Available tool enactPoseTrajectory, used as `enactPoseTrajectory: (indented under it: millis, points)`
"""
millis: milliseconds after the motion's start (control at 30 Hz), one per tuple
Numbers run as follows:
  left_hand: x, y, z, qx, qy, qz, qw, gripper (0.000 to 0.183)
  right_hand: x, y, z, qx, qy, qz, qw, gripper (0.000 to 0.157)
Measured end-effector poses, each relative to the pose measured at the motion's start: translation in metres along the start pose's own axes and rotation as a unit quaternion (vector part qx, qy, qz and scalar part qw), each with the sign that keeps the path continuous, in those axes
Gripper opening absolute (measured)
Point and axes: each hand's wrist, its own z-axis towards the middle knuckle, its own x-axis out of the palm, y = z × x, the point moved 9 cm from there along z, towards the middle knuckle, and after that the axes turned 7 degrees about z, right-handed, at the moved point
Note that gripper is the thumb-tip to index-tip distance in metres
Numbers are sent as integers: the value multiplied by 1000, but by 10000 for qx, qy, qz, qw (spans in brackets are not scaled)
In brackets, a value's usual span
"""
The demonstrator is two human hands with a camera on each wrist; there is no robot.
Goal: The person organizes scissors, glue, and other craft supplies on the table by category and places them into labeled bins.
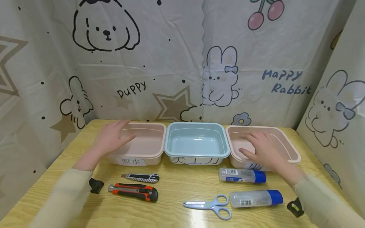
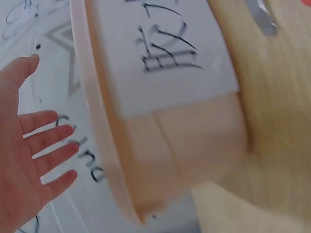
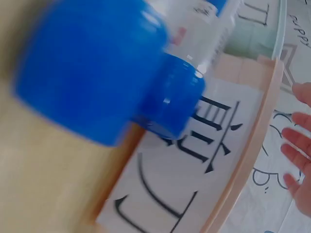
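Note:
My left hand (image 1: 112, 138) is held over the left end of a pink bin (image 1: 151, 161) with a paper label on its front. Its fingers are extended with nothing between them, as the left wrist view also shows the hand (image 2: 24, 150) beside the bin's rim. Above a second pink bin (image 1: 280, 134) on the right is my right hand (image 1: 263, 150), thumb and fingers apart and holding nothing. Nearest below it lies a glue bottle (image 1: 240, 175) with a blue cap, with another glue bottle (image 1: 251, 199) closer to me.
Between the pink bins stands a labelled light-blue bin (image 1: 196, 144). On the wooden table (image 1: 174, 186) lie a small utility knife (image 1: 142, 177), a red-and-black utility knife (image 1: 134, 191) and blue-handled scissors (image 1: 209, 205). A printed cloth (image 1: 176, 57) hangs behind the bins.

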Motion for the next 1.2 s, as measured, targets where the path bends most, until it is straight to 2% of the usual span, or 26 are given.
enactPoseTrajectory:
  millis: [133, 300, 433, 533, 600, 733, 867, 967, 1200]
  points:
    - [4, 19, -13, -175, 42, -222, 9996, 67, -9, 15, -22, -509, -231, 169, 9983, 25]
    - [14, 46, -28, -673, 53, -860, 9940, 67, -12, 29, -50, -948, -157, 466, 9943, 22]
    - [20, 67, -40, -1207, -108, -1206, 9853, 67, -10, 33, -72, -1068, -22, 655, 9921, 22]
    - [28, 78, -46, -1431, -42, -1386, 9799, 70, -6, 35, -86, -1091, 78, 711, 9915, 20]
    - [36, 81, -49, -1445, 157, -1566, 9769, 74, -3, 36, -95, -1107, 174, 678, 9914, 23]
    - [51, 84, -55, -1453, 640, -2025, 9663, 82, 6, 39, -108, -1191, 448, 433, 9909, 42]
    - [60, 86, -59, -1496, 921, -2300, 9572, 88, 13, 41, -117, -1254, 567, 299, 9900, 55]
    - [63, 87, -61, -1425, 1000, -2503, 9524, 92, 15, 39, -119, -1153, 652, 305, 9907, 60]
    - [64, 81, -63, -937, 885, -3184, 9391, 102, 23, 33, -125, -1052, 1123, 235, 9878, 72]
